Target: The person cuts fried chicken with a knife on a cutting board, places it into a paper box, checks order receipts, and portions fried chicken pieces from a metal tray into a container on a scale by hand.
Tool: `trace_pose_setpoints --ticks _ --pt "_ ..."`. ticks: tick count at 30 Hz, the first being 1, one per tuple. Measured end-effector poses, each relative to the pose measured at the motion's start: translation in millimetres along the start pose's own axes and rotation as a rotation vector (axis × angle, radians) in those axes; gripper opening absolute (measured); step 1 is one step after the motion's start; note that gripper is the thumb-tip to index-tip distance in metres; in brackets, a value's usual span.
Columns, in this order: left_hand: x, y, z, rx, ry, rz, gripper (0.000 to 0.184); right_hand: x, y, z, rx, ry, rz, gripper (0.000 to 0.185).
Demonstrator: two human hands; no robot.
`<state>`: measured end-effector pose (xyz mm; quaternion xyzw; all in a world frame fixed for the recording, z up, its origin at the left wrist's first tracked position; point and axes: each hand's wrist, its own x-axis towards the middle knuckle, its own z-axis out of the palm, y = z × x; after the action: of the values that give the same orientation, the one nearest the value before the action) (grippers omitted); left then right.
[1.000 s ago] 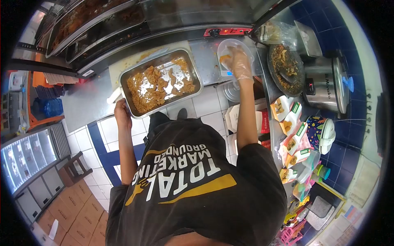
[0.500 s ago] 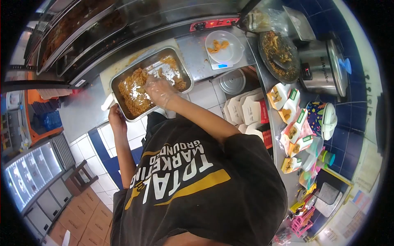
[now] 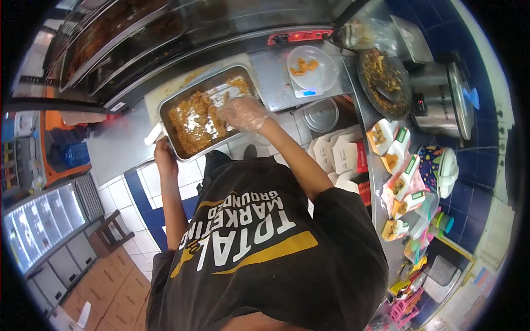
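A deep metal tray [image 3: 255, 88] on the counter holds browned, crumbly fried food [image 3: 193, 118], heaped toward its left side. My left hand [image 3: 164, 156] is bare and closed on the tray's near left corner, just below a white handle-like piece [image 3: 155, 134]. Over the tray's right part is my right hand [image 3: 243, 113], in a clear plastic glove. Its fingers are curled down at the food, and whatever lies between them is hidden.
Right of the tray, a clear bowl [image 3: 329, 70] with a few fried pieces sits on a digital scale [image 3: 307, 93]. Farther right are a dark pan [image 3: 386, 91], a steel cooker [image 3: 441, 105] and several filled paper boxes [image 3: 395, 165]. Folded cartons [image 3: 343, 151] are stacked below.
My right hand has shifted right within the tray, away from the heaped food. My left hand stays at the tray corner. The whole view has moved slightly.
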<state>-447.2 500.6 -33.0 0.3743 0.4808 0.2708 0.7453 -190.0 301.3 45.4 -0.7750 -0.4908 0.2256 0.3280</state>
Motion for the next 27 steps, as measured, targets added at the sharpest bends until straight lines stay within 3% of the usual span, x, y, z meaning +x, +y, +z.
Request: trace_pose_setpoints --ticks 1,2,4,6,9,11,13,15,18,20,21,23,25,27 --pt "-12.2 6.1 14.4 0.005 0.042 0.030 0.010 4.0 1.9 2.4 -0.079 -0.022 0.040 0.024" --pt "-17.1 9.4 23.1 0.006 0.058 0.053 0.014 5.6 -17.4 -5.3 -0.397 0.006 0.150 0.026" --pt "-14.8 9.5 15.5 0.020 0.077 0.063 0.014 14.9 -11.9 9.7 -0.394 0.097 0.136 0.027" --pt "4.9 -2.9 -13.9 0.037 -0.083 0.040 0.016 28.5 -7.2 27.2 -0.426 0.168 0.221 0.030" --pt "-1.6 -0.1 1.4 0.026 -0.006 0.058 0.012 34.5 5.0 35.4 -0.445 0.136 0.183 0.029" --pt "-5.5 2.4 9.8 0.020 0.013 0.062 0.016 25.8 -9.7 10.0 -0.433 0.245 0.180 0.023" --pt "-14.1 7.2 17.8 0.017 0.079 0.059 0.018 5.9 -12.4 -32.3 -0.078 0.568 0.274 0.018" --pt "-7.6 0.8 10.7 -0.012 0.044 0.031 0.011 -7.9 33.5 -68.9 0.016 0.870 0.166 0.021" --pt "-3.1 0.7 2.1 -0.014 0.002 -0.005 0.009 -28.7 63.1 -110.6 0.394 0.970 0.392 0.019" --pt "-8.7 7.0 6.4 0.002 -0.007 -0.013 0.008 -32.5 58.4 -122.6 -0.501 0.877 0.415 0.022" --pt "-12.2 9.9 8.9 0.008 -0.014 -0.013 0.007 -31.8 54.8 -115.3 -0.497 0.874 0.416 0.022" --pt "-20.7 18.1 16.9 0.030 -0.019 -0.005 0.006 -27.5 37.7 -88.0 -0.321 0.793 0.066 0.029" --pt "-23.2 19.2 20.1 0.031 0.015 -0.007 0.010 -19.0 16.1 -48.4 -0.349 0.246 0.046 0.026" --pt "-35.2 26.4 35.7 0.031 0.030 0.021 0.012 -19.2 -13.2 -17.9 -0.420 0.113 -0.097 0.020"
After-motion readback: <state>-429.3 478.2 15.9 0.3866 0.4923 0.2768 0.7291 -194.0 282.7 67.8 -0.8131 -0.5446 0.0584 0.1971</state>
